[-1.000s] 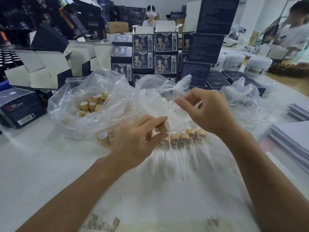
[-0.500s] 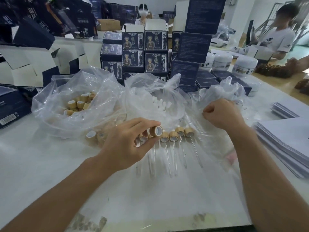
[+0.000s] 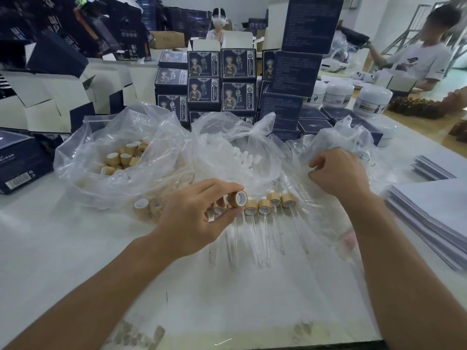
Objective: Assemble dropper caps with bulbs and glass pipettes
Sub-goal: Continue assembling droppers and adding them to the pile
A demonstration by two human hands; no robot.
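Left hand [image 3: 194, 218] pinches a cap [image 3: 239, 198], right hand [image 3: 338, 173] grips a bag [image 3: 353, 140], over a white surface [image 3: 63, 248] crowded with boxes [image 3: 219, 82].

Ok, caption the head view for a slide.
Left hand pinches a cap above finished droppers; right hand reaches into the rightmost bag.

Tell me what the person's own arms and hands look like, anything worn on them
Both forearms are bare up to the frame's edge: no sleeves show. The left hand and right hand wear no gloves, and no rings, watch or bracelet show on the visible sides.
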